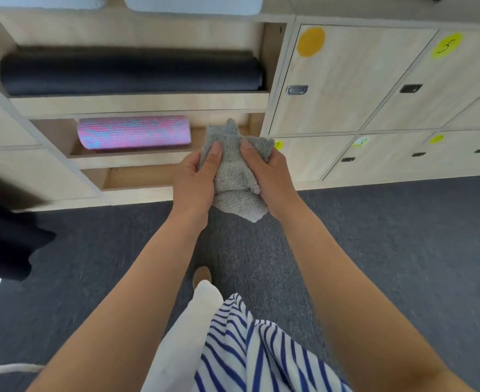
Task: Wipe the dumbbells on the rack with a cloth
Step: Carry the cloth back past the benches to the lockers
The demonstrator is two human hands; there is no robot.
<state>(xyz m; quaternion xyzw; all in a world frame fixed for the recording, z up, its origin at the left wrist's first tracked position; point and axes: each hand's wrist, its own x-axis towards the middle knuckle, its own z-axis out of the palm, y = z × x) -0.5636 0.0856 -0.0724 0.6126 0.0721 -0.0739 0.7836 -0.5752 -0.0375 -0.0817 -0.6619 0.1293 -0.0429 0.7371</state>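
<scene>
**Grey cloth held in both hands, centre of frame**

Cloth [234,171]: grey, fluffy, bunched, above dark carpet [374,236]. Left hand [196,182]: fingers curled round the cloth's left side, thumb pressed on top. Right hand [267,176]: fingers wrapped round its right side, thumb on top. Upper left: wooden shelves [137,101] with a black roller [131,75] above a pink roller [134,132]. Upper right: lockers [346,80] with yellow stickers.
</scene>
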